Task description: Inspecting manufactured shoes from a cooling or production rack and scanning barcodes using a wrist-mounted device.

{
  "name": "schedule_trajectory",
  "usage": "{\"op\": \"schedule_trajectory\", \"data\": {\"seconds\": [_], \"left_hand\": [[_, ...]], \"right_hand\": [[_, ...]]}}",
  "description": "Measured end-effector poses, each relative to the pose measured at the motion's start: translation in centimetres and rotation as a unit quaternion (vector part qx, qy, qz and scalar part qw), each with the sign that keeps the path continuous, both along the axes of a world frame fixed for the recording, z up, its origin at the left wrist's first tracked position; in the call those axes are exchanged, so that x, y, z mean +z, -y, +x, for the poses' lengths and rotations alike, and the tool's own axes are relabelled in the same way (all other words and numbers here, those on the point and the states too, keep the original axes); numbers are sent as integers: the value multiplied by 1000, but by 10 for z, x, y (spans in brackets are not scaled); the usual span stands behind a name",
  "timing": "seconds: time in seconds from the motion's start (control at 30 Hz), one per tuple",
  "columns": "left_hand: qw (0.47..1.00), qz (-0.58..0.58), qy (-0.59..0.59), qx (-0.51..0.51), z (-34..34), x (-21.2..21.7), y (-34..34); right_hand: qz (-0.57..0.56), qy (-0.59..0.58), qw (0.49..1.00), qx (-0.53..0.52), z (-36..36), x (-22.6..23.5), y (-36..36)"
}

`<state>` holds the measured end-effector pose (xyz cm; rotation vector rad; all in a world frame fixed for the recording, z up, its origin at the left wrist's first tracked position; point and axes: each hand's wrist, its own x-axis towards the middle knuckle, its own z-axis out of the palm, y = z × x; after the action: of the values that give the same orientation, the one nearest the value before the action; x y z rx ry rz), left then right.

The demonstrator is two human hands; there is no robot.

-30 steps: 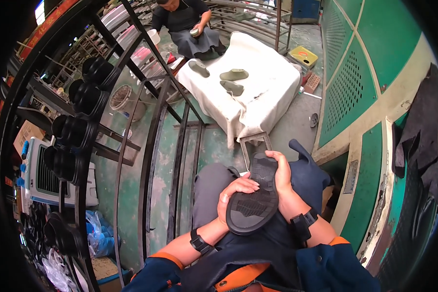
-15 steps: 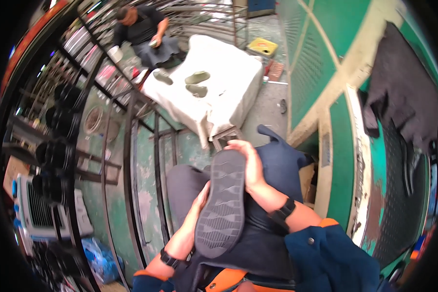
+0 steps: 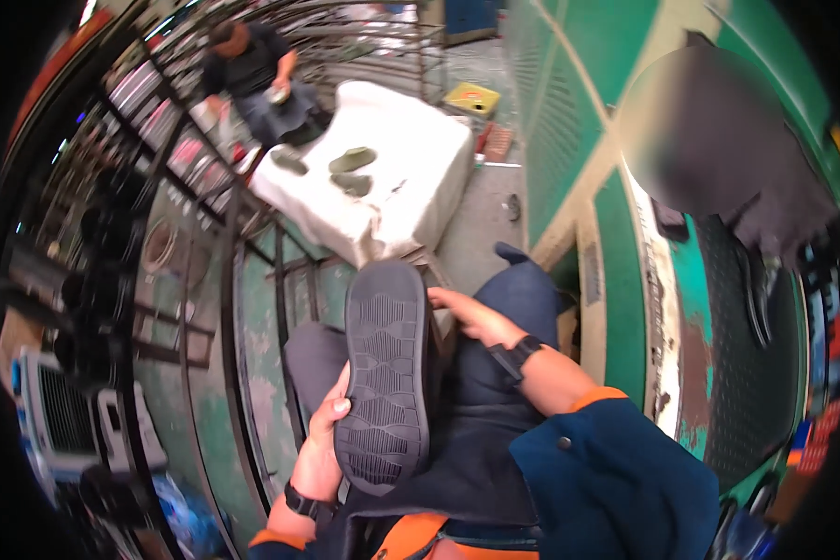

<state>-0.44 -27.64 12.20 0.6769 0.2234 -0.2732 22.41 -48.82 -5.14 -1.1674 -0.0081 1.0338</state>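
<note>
A dark shoe point(image 3: 385, 373) is held above my lap with its patterned grey sole facing me and its toe pointing away. My left hand point(image 3: 323, 439) grips its left side near the heel, the thumb lying along the sole's edge. To the right of the toe end, my right hand point(image 3: 476, 319) has its fingers stretched out. Their tips reach the sole's right edge; whether they touch it I cannot tell. The shoe's upper is mostly hidden behind the sole.
Ahead stands a white-covered table point(image 3: 411, 187) bearing several green shoe-shaped pieces point(image 3: 353, 159). Beyond its left corner sits another person point(image 3: 257, 79). A black metal rack point(image 3: 229, 327) with dark shoes stands at left; a green metal cabinet point(image 3: 621, 271) is close on the right.
My right hand has left the toe end and moved to the shoe's right side, fingers straightened. The shoe has turned more upright and shifted left in view. My left thumb now shows on the sole's edge.
</note>
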Motion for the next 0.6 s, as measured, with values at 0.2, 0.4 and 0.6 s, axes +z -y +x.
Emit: {"op": "schedule_trajectory", "data": {"seconds": [0.2, 0.4, 0.6], "left_hand": [[976, -49, 171, 125, -11, -8, -55], [957, -6, 154, 244, -32, -22, -69], [948, 69, 124, 283, -58, -19, -70]], "right_hand": [[236, -92, 956, 150, -41, 63, 7], [242, -134, 951, 141, -73, 73, -14], [170, 13, 984, -45, 22, 125, -86]]}}
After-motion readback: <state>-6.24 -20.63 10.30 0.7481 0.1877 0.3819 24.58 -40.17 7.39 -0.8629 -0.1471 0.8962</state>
